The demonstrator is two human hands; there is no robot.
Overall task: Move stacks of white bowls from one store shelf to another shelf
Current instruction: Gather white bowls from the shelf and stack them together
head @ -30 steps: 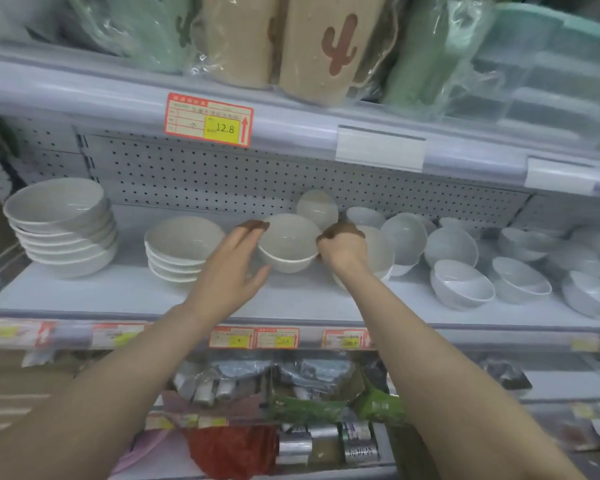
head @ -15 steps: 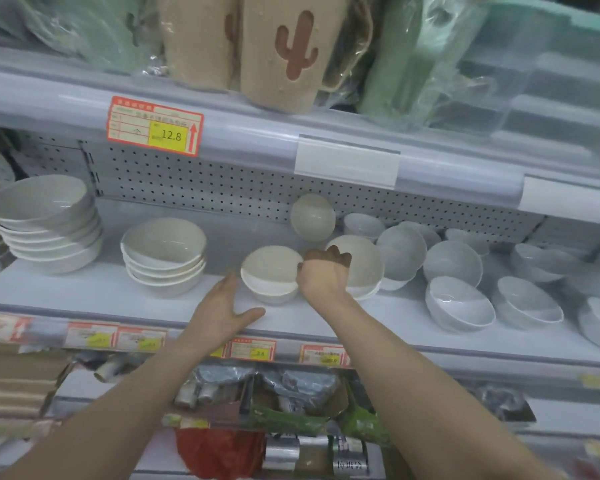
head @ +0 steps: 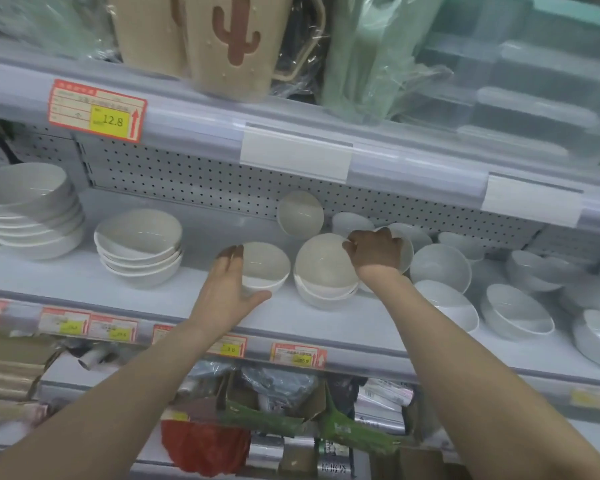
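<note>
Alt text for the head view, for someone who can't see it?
On a store shelf, the left hand touches a single white bowl while the right hand pinches the rim of a short stack beside it. More bowl stacks stand to the left.

Both bare forearms reach up from below. The left hand (head: 231, 289) lies against the left side of the single bowl (head: 267, 268), fingers straight, thumb spread under its front. Right of that bowl, the right hand (head: 374, 252) is curled knuckles-up, fingers hooked on the rim of the stack of bowls (head: 323, 271).
</note>
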